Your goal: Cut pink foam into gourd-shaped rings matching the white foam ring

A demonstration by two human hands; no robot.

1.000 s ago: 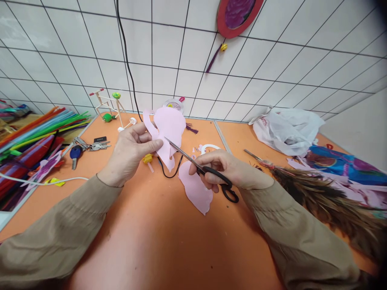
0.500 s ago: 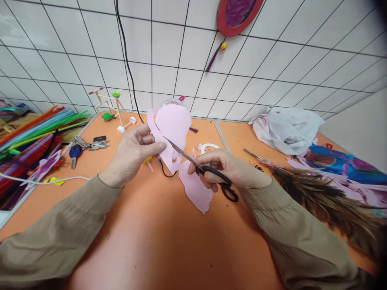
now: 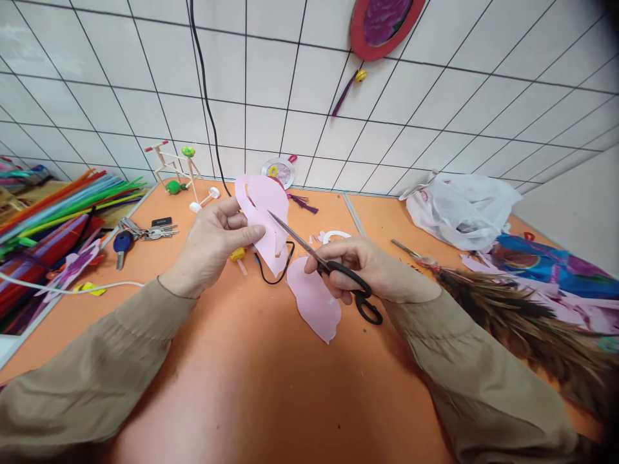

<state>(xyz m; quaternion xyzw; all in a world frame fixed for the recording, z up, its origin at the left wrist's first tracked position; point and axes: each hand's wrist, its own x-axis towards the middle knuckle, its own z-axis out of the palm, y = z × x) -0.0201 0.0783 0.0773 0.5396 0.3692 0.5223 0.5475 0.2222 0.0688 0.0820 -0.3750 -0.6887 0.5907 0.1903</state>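
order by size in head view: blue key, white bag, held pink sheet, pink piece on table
1. White bag
2. Held pink sheet and pink piece on table: too close to rank
3. Blue key

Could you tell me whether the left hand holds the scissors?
No, the right hand holds the scissors, while the left hand grips a pink cutout.

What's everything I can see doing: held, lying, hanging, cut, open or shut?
Scissors: held, blades shut or nearly so
Pink cutout: held up, slit near one edge
Left hand: gripping the cutout
Right hand: closed around the scissor handles
Pink piece: lying on the orange table
Keys: lying on the table
White bag: crumpled
Stick model: upright
Feathers: lying down
Oval frame: hanging on the wall
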